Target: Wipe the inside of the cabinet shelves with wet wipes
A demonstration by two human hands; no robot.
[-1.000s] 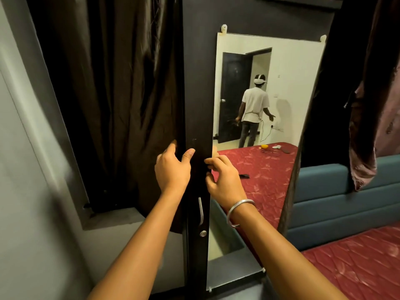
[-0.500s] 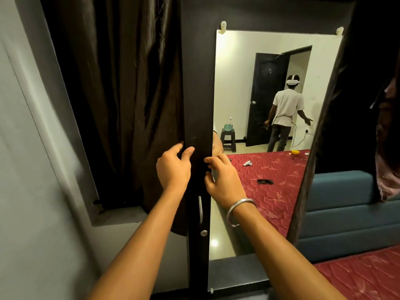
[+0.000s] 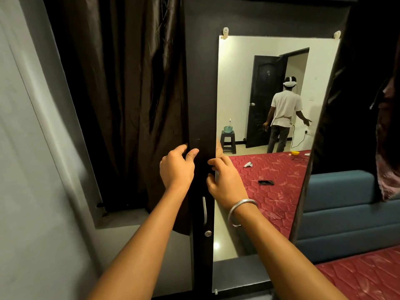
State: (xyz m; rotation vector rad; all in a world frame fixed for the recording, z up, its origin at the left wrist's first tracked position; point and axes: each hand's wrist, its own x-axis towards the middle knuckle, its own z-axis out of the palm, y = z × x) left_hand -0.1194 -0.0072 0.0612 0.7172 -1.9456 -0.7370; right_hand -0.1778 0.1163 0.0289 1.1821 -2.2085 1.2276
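A person's two hands meet on the dark wooden cabinet door (image 3: 200,105), which stands ajar and edge-on to the camera. The left hand (image 3: 176,167) has its fingers (image 3: 179,148) curled round the door's left edge, thumb laid flat on the dark face. The right hand (image 3: 225,180), with one silver bangle (image 3: 239,210) on its wrist, has its fingers bent against the door's right edge; a small pale object shows between them, too hidden to name. Whether it is a wet wipe cannot be told.

The door is matt black-brown and carries one curved metal handle (image 3: 204,210) with one round keyhole lock (image 3: 208,233) just below it. One rectangular mirror (image 3: 270,94) is fixed to the door's face, held by two pale clips at its top corners. The cabinet's shelves are not in sight.

A dark brown satin curtain (image 3: 129,94) hangs to the left. The mirror reflects one person in a white shirt and headset (image 3: 285,113), one black room door, one dark plastic stool (image 3: 228,141) and one red quilted mattress (image 3: 279,185) bearing one black phone (image 3: 265,182).
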